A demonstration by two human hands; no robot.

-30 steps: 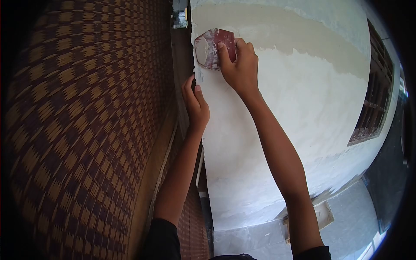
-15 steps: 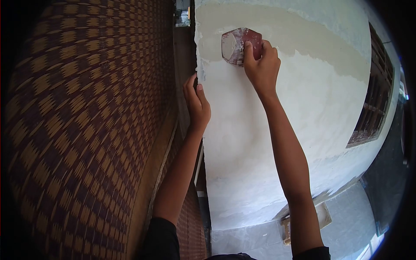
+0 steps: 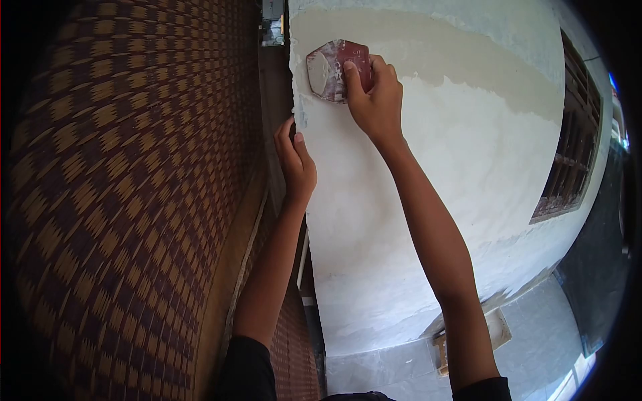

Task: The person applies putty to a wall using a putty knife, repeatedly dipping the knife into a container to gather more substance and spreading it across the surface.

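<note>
My right hand (image 3: 376,100) grips a dark red, flat scraper (image 3: 328,72) smeared with whitish paste, thumb on its near face. The scraper lies against the upper left part of a white wall (image 3: 374,194), over a band of damp-looking greyish plaster (image 3: 428,47). Lower and to the left, my left hand (image 3: 296,160) rests at the wall's vertical edge. Its fingers are apart and curl round that edge, with the fingertips partly hidden; no tool shows in it.
A woven brown and tan panel (image 3: 134,187) stands along the left, with a narrow dark gap beside the wall. On the right is a barred window (image 3: 574,134). A wooden-edged tray (image 3: 500,327) lies on the grey tiled floor (image 3: 535,334), partly behind my right forearm.
My right hand and the scraper have moved left, closer to the wall's edge. The whole view has shifted slightly, and my left hand stays at the edge.
</note>
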